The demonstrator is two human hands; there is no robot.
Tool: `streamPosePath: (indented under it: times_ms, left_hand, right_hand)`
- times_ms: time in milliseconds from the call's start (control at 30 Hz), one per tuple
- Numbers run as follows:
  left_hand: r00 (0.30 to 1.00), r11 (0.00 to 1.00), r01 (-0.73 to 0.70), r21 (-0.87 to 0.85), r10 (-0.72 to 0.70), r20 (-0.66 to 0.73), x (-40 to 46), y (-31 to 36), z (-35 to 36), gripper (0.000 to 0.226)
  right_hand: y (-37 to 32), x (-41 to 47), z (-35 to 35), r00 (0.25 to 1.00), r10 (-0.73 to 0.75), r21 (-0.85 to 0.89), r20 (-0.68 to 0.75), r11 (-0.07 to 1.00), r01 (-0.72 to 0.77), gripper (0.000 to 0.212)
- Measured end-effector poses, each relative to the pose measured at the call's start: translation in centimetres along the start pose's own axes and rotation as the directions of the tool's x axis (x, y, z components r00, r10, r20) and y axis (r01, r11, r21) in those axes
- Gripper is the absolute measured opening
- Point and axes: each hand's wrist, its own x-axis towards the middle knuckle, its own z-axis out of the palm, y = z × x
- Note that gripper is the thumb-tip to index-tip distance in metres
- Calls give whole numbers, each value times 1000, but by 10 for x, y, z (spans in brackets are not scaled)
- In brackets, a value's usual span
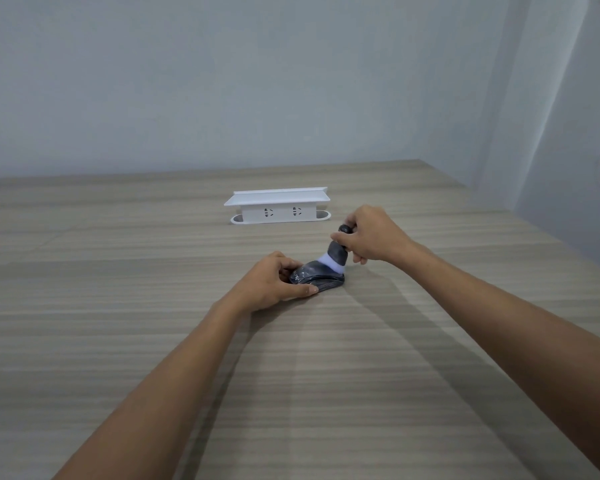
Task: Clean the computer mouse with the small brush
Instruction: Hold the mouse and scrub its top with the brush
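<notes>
Mouse (317, 277) in left hand (274, 282), brush (336, 256) touching

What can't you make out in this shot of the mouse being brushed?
- Head view: the mouse's left end, covered by the left hand.
- Brush handle middle, wrapped by the right hand.
- Mouse lettering, too small and blurred.
- Power strip back, facing away.

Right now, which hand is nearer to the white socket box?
Right. The right hand, holding the brush, is just in front of the socket box; the left hand sits farther back, on the mouse.
</notes>
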Motion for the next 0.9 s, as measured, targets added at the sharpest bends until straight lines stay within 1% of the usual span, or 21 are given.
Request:
streamPosePath:
  times_ms: [67, 167, 267, 367, 467, 567, 700, 800, 900]
  left_hand:
    - [1000, 1000, 2, 0, -2, -2, 0, 0, -1, 49]
    - [1000, 1000, 16, 18, -15, -4, 3, -2, 0, 51]
    - [1000, 1000, 14, 25, -14, -12, 2, -1, 0, 43]
    - [1000, 1000, 10, 22, -10, -9, 1, 0, 0, 45]
    - [1000, 1000, 12, -7, -12, 2, 0, 1, 0, 47]
    - [1000, 1000, 13, -22, -13, -3, 0, 1, 0, 47]
    - [1000, 1000, 16, 24, -15, -9, 2, 0, 0, 44]
    - [1000, 1000, 18, 21, -18, -14, 2, 0, 1, 45]
    - [1000, 1000, 17, -14, -17, -10, 1, 0, 1, 48]
  right_hand:
    - [-1, -2, 2, 1000, 5, 20, -17, 1000, -4, 31]
    - [-15, -7, 6, 999, -44, 78, -5, 996, 44, 29]
    - [-21, -10, 6, 998, -51, 126, 28, 991, 47, 31]
    - [-9, -9, 2, 1000, 12, 103, 9, 995, -13, 31]
    - [4, -9, -1, 998, 51, 30, -29, 998, -50, 30]
    - [0, -12, 3, 999, 22, 30, -48, 999, -21, 30]
    - [-17, -16, 5, 999, -48, 93, -3, 994, 48, 33]
    - [-15, -15, 2, 1000, -21, 127, 15, 992, 19, 34]
    - [1, -13, -2, 1000, 24, 37, -17, 999, -24, 34]
